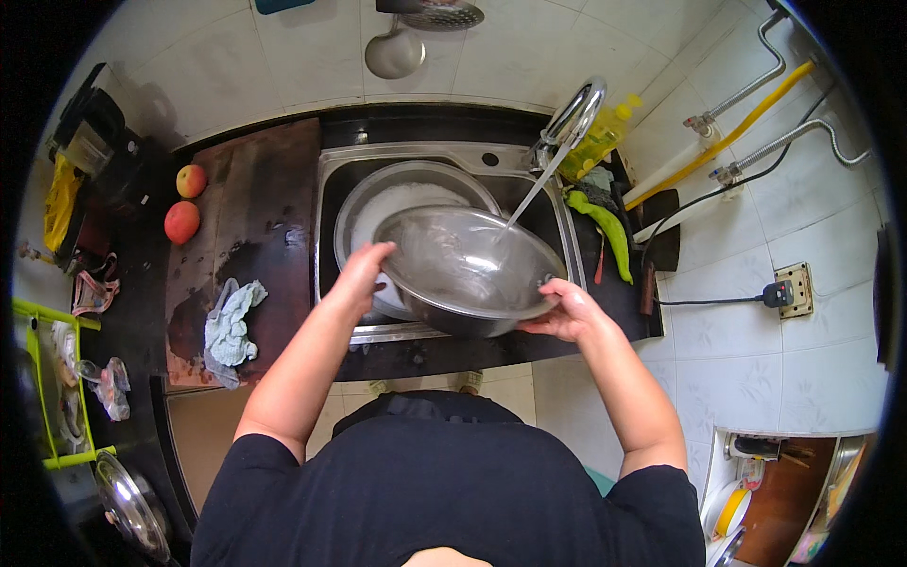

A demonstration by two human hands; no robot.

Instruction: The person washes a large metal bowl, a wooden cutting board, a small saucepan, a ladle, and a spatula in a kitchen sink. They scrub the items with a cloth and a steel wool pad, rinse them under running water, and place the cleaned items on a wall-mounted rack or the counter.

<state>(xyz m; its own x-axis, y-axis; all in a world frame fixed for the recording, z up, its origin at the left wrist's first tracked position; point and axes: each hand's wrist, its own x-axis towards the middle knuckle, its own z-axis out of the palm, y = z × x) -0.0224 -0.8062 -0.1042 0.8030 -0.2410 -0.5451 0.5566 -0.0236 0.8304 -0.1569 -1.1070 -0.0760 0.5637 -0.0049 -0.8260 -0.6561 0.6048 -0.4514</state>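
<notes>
Both my hands hold a stainless steel bowl (444,250), tilted above the sink (333,203). My left hand (361,274) grips its rim on the left, thumb at the edge. On the right side, my right hand (567,310) is closed round the rim, with the fingers partly underneath. Water runs from the faucet (567,118) in a stream that falls into this bowl. Beneath and behind it, a second metal basin (350,213) with whitish, sudsy-looking contents sits in the sink; the held bowl hides part of it.
Left of the sink lies a dark wooden board (274,189) with a crumpled light-blue cloth (233,326). Two red fruits (182,222) rest by its left edge. A green pepper (605,227) and a yellow-green bottle (600,142) are right of the sink. A ladle (395,55) hangs on the wall.
</notes>
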